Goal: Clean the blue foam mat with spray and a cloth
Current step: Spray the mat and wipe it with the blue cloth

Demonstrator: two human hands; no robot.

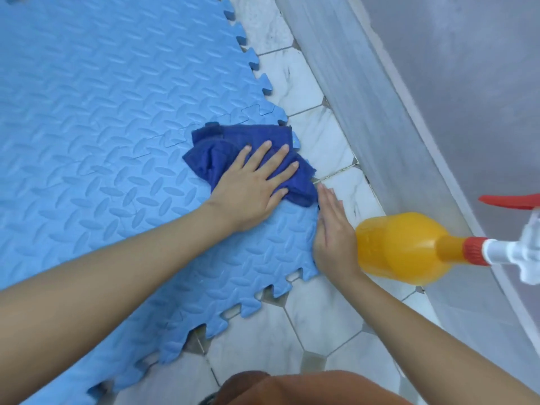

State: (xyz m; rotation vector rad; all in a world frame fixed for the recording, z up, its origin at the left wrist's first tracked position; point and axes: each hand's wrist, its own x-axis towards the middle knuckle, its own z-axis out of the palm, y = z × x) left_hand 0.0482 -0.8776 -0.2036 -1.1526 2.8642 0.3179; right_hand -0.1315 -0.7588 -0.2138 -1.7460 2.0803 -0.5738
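Observation:
A blue foam mat [102, 127] of interlocking tiles covers the left of the floor. A crumpled dark blue cloth [216, 153] lies on the mat's right corner. My left hand [254, 182] presses flat on the cloth with its fingers spread. My right hand [330, 229] rests with straight fingers against the mat's right edge, on the tiles. An orange spray bottle [406, 247] with a red collar, white nozzle and red trigger stands just right of my right hand, apart from both hands.
White marble floor tiles [321, 311] run along the mat's right and near edges. A grey wall [438, 83] with a pale skirting rises at the right. A brown garment [292, 387] shows at the bottom edge.

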